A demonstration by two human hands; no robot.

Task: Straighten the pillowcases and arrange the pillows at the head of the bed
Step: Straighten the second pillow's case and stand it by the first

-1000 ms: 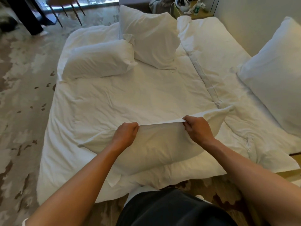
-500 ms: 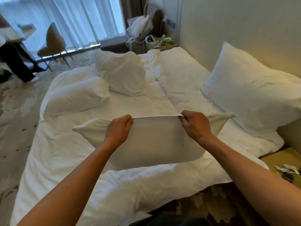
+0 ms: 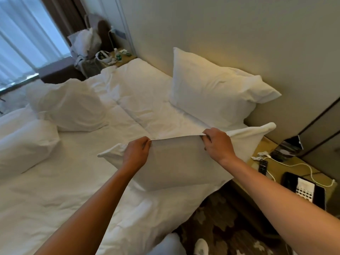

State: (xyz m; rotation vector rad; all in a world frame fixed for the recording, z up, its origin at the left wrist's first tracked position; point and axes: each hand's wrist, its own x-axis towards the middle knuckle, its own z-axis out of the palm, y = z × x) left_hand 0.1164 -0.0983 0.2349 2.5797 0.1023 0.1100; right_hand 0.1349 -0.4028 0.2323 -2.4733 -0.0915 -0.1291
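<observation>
Pillow (image 3: 176, 162) hangs in the air over the near edge of the bed (image 3: 73, 181), close to its head end, held up by its top seam, which is pulled taut between two hands. Left hand (image 3: 137, 155) pinches the seam with curled fingers and thumb, its grip closed on the cloth; one pointed corner of the case sticks out to the left past it. Right hand (image 3: 217, 144) pinches the same seam further right, grip likewise closed on the cloth, and the other corner juts out beyond it toward the nightstand (image 3: 287, 166). Pillow's lower edge reaches down to the rumpled duvet.

From the head view, a second pillow (image 3: 217, 92) stands upright against the wall (image 3: 220, 24) at the head of the bed, just behind the right hand. Two more pillows lie on the far side of the bed: one (image 3: 70, 105) propped up and tilted, another (image 3: 25, 144) lying flat just in front of it at the left edge.

On the nightstand lie a dark phone (image 3: 303, 188), a remote (image 3: 263, 165) and a white cable (image 3: 301, 166). A far nightstand (image 3: 123, 57) beyond the bed holds small items too blurred to name. Curtains (image 3: 24, 34) cover the window at upper left
</observation>
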